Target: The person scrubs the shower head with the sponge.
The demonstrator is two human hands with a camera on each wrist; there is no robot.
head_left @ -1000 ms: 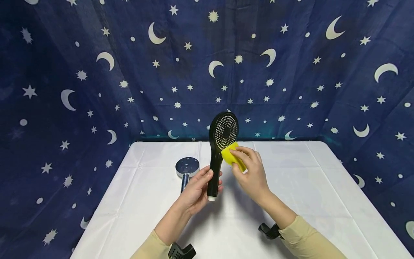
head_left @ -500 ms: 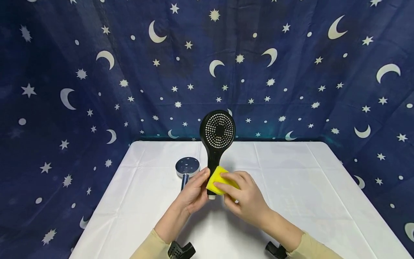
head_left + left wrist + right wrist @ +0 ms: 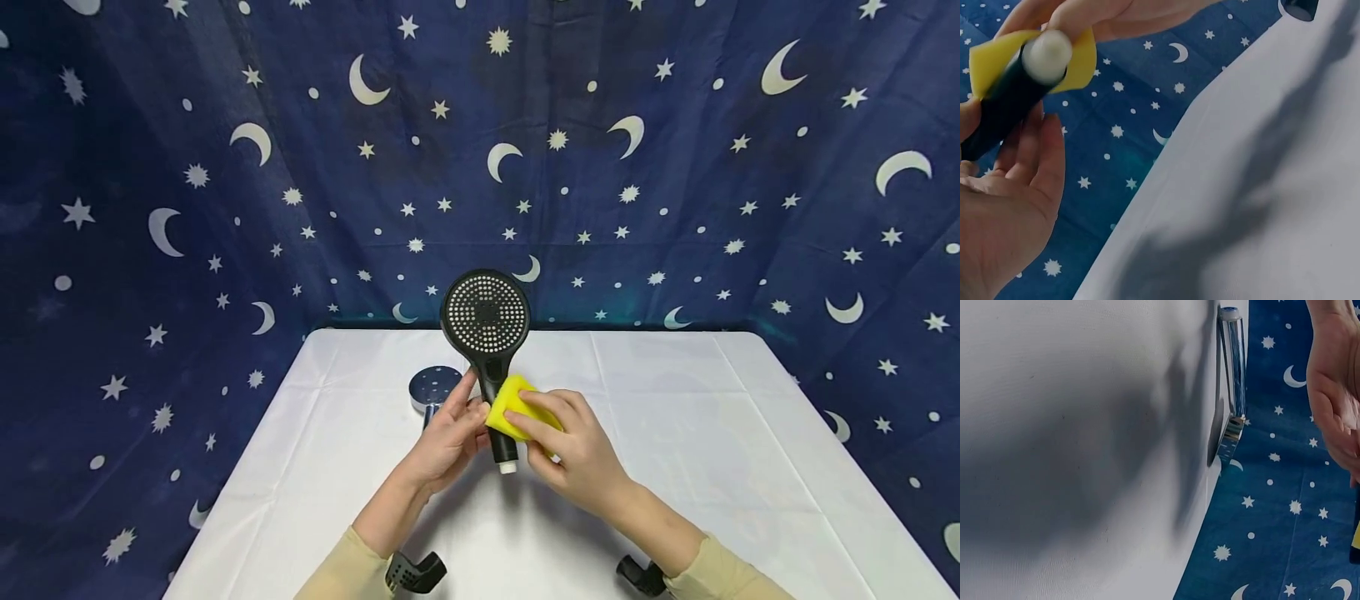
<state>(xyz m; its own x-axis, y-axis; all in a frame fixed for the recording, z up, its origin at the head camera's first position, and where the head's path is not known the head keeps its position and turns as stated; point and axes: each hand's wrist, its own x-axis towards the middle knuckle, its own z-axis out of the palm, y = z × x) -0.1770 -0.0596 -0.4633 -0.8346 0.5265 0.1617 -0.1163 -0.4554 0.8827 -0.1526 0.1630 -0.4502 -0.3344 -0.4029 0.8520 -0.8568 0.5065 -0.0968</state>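
Note:
A black hand shower head (image 3: 487, 287) with pale nozzles stands raised above the table, its face toward the head camera. My left hand (image 3: 444, 446) holds it by the handle, thumb on one side and fingers behind. With my right hand (image 3: 581, 454) I pinch a yellow sponge (image 3: 513, 402) against that handle. In the left wrist view the sponge (image 3: 988, 59) lies behind the handle (image 3: 1010, 106), close to its white end (image 3: 1047, 56). Only a sliver of the sponge (image 3: 1356, 540) shows in the right wrist view, beside my left hand (image 3: 1334, 387).
A chrome shower head (image 3: 435, 387) lies on the white-covered table (image 3: 675, 433), partly hidden behind my left hand; the right wrist view shows its handle (image 3: 1235, 362). Behind the table hangs a dark blue curtain (image 3: 585, 50) with moons and stars.
The sponge went from the neck of the black shower head down onto its handle. The head swung left and its face turned toward the camera. My left fingers shifted on the handle.

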